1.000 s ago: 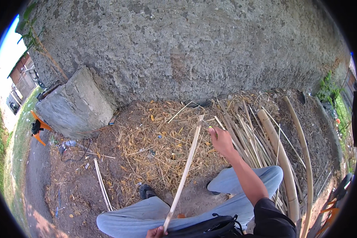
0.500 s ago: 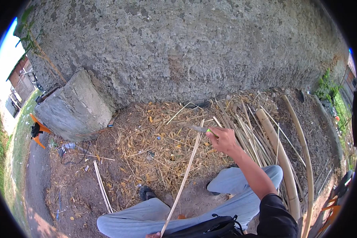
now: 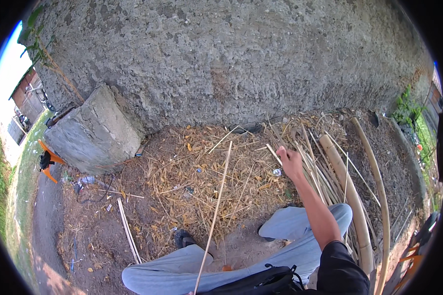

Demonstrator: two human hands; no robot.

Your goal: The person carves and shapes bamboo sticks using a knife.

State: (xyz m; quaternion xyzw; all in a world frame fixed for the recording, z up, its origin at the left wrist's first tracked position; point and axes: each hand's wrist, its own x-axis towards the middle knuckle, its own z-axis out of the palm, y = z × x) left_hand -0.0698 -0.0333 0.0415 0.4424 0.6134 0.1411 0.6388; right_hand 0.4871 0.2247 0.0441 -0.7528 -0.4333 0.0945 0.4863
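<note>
A long, pale bamboo strip (image 3: 215, 211) slants up from the lower edge between my knees, its far end free above the litter. Only a sliver of my left hand shows at the lower edge, closed round the strip's near end. My right hand (image 3: 291, 164) is a closed fist, held out to the right of the strip and apart from it, near the pile of split bamboo strips (image 3: 310, 169). The knife with a green handle, seen in this fist a moment earlier, is now hidden by the fingers and hand.
A thick bamboo pole (image 3: 347, 196) and a thinner curved pole (image 3: 374, 172) lie at my right. Two pale strips (image 3: 127, 231) lie at the left. Ahead are a rough wall (image 3: 221, 59) and a concrete block (image 3: 93, 132). Dry leaves and shavings (image 3: 182, 172) litter the ground.
My right hand has moved right, away from the bamboo strip, and the knife blade has gone out of sight. The strip's far end has swung left and a little nearer the wall.
</note>
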